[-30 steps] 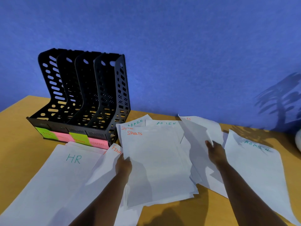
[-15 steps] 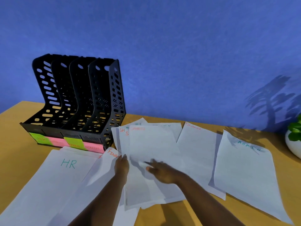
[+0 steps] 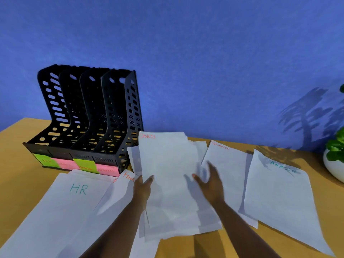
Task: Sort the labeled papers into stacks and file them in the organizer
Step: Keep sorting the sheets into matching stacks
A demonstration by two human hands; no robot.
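Left hand at paper stack edge

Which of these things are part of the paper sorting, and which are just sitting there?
Part of it: SPORTS stack, HR sheet, FINANCE sheet, ADMIN sheet, organizer, left hand, right hand.
Just there: potted plant.

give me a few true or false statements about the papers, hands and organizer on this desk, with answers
1. The top sheet of the middle stack reads SPORTS. True.
2. The black organizer already holds papers. False: its slots look empty.
3. The HR sheet lies left of the left hand. True.
4. The ADMIN sheet is under the right hand. False: it lies apart, further right.
5. The plant pot stands beside the organizer. False: it stands at the desk's far right.
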